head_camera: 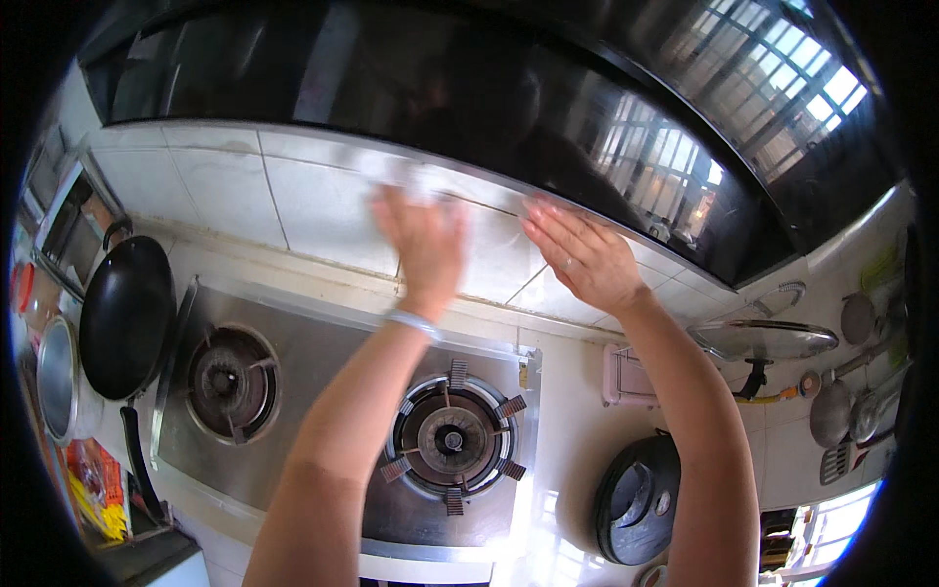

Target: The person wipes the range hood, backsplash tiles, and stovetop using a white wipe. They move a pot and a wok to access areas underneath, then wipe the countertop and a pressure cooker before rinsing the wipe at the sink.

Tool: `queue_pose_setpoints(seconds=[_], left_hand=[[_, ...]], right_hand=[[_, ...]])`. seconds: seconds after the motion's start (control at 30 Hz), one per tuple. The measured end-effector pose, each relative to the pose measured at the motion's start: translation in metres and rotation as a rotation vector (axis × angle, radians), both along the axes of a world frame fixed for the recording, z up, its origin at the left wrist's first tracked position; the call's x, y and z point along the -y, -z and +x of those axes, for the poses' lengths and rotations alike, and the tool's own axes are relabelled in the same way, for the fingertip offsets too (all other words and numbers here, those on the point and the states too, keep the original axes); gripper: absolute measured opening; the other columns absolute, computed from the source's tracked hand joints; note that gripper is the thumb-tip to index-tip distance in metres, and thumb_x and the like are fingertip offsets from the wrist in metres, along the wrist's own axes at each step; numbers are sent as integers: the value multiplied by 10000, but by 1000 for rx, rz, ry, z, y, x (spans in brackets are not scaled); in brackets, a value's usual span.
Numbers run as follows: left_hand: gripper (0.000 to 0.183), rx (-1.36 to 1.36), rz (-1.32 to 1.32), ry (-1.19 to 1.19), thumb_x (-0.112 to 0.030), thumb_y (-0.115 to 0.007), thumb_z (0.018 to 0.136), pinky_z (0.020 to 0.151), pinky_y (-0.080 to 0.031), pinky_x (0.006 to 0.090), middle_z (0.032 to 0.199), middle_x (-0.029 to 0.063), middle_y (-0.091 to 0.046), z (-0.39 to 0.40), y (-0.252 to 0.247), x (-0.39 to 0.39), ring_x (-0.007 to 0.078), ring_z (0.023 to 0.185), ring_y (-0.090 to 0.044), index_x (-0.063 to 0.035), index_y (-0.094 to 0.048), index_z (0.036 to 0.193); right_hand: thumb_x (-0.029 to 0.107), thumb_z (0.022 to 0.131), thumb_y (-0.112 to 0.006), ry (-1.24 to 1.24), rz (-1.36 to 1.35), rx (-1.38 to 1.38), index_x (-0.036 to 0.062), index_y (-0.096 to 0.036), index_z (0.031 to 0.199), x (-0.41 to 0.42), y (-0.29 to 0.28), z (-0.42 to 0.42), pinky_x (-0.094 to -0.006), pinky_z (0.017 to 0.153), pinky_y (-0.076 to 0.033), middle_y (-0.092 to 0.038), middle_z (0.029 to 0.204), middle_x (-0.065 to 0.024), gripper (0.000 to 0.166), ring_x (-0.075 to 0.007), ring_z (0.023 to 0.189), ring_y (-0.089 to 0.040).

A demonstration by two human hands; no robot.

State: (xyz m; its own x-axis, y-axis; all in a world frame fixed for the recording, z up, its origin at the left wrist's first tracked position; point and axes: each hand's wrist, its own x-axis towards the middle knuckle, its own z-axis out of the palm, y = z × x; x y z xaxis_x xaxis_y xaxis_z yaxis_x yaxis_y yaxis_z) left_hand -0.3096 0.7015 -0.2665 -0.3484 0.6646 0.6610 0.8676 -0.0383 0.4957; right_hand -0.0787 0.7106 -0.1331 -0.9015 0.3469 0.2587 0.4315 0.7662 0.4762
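Observation:
My left hand (425, 246), blurred and wearing a pale bracelet (414, 325), reaches up to the white tiled wall (323, 198) behind the stove. A whitish blur (389, 170) shows at its fingertips; whether it is a cloth or paper the picture does not settle. Farther right, my right hand (583, 257), with a ring, lies with fingers stretched out along the lower edge of the black glossy range hood or cabinet (440, 73). Nothing shows in it. Under my arms is a steel two-burner gas stove (315, 330), with the right burner (453, 439) between my forearms.
At left lean a black frying pan (126, 323) and a metal pot (59, 381). A black round lid or appliance (638, 502) and a pink rack (629, 376) stand right of the stove. A glass lid (766, 337) and hanging utensils (832, 414) are by the right wall.

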Motion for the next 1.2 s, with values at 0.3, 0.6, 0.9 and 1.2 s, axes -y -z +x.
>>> queue_pose_setpoints(seconds=[0.3,0.6,0.9,1.2], left_hand=[[792,421,-2,-74,-546,-260,1078,1250,45,525,1640,352,-47,-3,9,9,434,1557,44,68,-200,1575],[820,1490,-188,-199,-618,-168,1056,1246,-122,518,1671,219,-171,56,30,-10,348,1554,-162,-7,-177,1604],[910,1358,51,-292,-652,-169,1044,1263,23,482,1664,292,-80,-48,54,-23,446,1552,-11,79,-128,1584],[869,1290,338,-335,-589,-255,1067,1273,-27,466,1662,297,-60,-90,57,-29,413,1558,-10,101,-107,1575]], right_hand=[[276,959,-667,-21,301,59,222,-456,1535,-30,20,-12,-334,1106,-421,-504,1523,28,616,-142,1272,-570],[250,946,-667,5,297,67,247,-373,1573,-35,21,-9,-302,1099,-439,-440,1571,40,693,-146,1337,-525],[300,941,-692,-9,437,42,254,-480,1522,-37,29,-4,-369,1179,-351,-486,1543,67,620,-148,1367,-504],[216,861,-724,-19,466,35,234,-490,1522,-36,28,-1,-283,1075,-437,-496,1538,62,702,-129,1304,-555]])
